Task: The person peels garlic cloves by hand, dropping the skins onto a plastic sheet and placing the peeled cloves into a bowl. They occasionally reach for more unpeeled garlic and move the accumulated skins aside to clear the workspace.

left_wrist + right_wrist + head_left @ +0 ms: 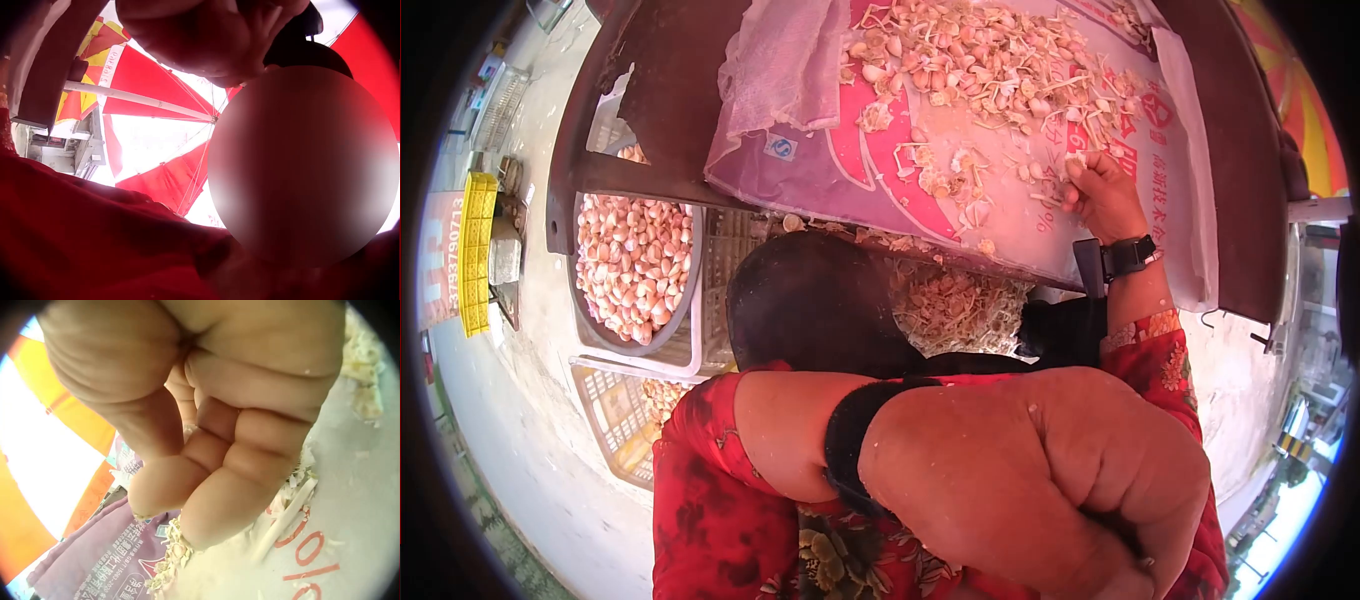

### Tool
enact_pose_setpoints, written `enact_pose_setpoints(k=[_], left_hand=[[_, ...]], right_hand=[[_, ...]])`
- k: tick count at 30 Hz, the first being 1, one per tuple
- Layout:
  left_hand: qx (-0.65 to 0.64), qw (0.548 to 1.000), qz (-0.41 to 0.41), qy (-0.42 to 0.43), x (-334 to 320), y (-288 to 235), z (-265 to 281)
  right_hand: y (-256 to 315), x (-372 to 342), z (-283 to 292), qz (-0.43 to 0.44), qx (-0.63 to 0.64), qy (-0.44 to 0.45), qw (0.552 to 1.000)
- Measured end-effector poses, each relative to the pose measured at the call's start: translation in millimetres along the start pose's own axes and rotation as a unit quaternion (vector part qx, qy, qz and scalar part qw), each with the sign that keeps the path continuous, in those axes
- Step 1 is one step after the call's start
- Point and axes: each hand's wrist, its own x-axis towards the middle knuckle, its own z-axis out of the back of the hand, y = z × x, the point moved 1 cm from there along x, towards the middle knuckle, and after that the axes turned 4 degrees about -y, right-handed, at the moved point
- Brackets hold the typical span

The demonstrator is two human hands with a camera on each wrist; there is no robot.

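My right hand (1108, 205) is over the printed sheet (1050, 190), its fingers bent and thumb close to them. A small whitish garlic piece (1076, 158) shows at the fingertips. From below, the right wrist view shows the curled hand (225, 425) above garlic scraps (175, 556) and a pale stem (287, 512). My left hand (1040, 470), a black band at its wrist, is raised close to the head camera; its fingertips are mostly hidden. Only part of that hand (200, 37) shows along the top of the left wrist view. Loose garlic cloves (990, 70) with stems lie heaped on the sheet.
A round tub of cloves (635, 265) stands at the left, above a plastic crate (615, 405) with more garlic. Peelings (960, 305) lie below the table's edge, beside a dark rounded object (810, 300). A yellow crate (478, 255) is farther left. Red umbrella panels (144, 81) hang overhead.
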Motion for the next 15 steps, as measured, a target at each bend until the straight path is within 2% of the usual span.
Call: enact_pose_setpoints(k=[1,2,5,7,8,9,10,12,13,15], left_hand=[[0.041,0.999,0.011,-0.031,-2.5,-7.4,5.1],[0.081,0.995,0.024,-0.06,-5.1,-14.7,10.3],[0.022,0.949,0.112,-0.294,-17.6,-44.2,37.3],[0.117,0.912,0.048,-0.391,-22.4,-51.9,64.5],[0.124,0.896,0.036,-0.426,-24.6,-50.6,73.9],[0.13,0.878,0.024,-0.459,-25.5,-47.7,82.9],[0.137,0.86,0.012,-0.492,-27.4,-43.8,92.5],[0.13,0.865,0.039,-0.484,-36.7,-28.9,116.7],[0.126,0.866,0.054,-0.48,-42.9,-21.2,128.3],[0.149,0.84,0.097,-0.513,-53.3,-11.3,148.5]], right_hand=[[1.7,-6.2,-0.2,0.003,0.009,0.017,1.0],[6.2,-16.5,-0.4,-0.012,-0.06,0.044,0.997],[30.6,-39.2,-10.3,-0.023,-0.259,0.131,0.957],[25.4,-33.9,-11.1,0.054,-0.32,0.058,0.944],[22.5,-28.5,-11.4,0.092,-0.35,0.022,0.932],[19.8,-20.8,-11.8,0.092,-0.35,-0.015,0.932],[15.8,-11.5,-14.5,0.136,-0.393,-0.021,0.909],[7.7,3.7,-23.9,0.22,-0.474,-0.032,0.852],[7.4,5.5,-32.8,0.223,-0.529,-0.025,0.819],[2.7,9.5,-45.1,0.211,-0.62,-0.027,0.755]])
